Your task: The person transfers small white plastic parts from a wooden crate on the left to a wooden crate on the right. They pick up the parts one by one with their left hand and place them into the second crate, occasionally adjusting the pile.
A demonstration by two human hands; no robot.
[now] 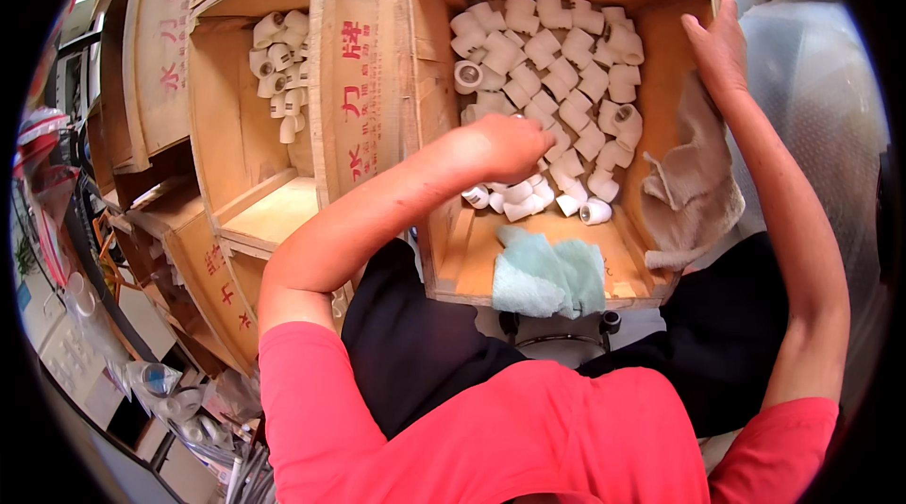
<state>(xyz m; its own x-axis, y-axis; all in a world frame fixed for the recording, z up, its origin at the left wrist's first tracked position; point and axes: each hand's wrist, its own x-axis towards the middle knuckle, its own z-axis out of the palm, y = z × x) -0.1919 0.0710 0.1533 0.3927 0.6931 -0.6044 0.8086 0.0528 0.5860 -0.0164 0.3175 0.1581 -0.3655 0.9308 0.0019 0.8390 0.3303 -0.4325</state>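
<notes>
A wooden crate (453, 230) stands in front of me, holding many white plastic elbow pipe fittings (560, 77) packed close together. My left hand (510, 143) reaches over the left part of the pile with its fingers curled down. Its fingertips are partly hidden, and whatever it may hold cannot be made out. My right hand (719, 43) grips the crate's right rim near the far corner. A pale green cloth (549, 276) hangs over the near edge of the crate, and a tan cloth (694, 183) drapes over its right side.
At the left, a second wooden crate (215, 126) holds more white fittings (280, 70). Further wooden crates (156, 60) stand beyond it. Clear plastic sheeting (812, 98) lies at the right. Bags and pipes crowd the far left. My legs straddle the near end of the crate.
</notes>
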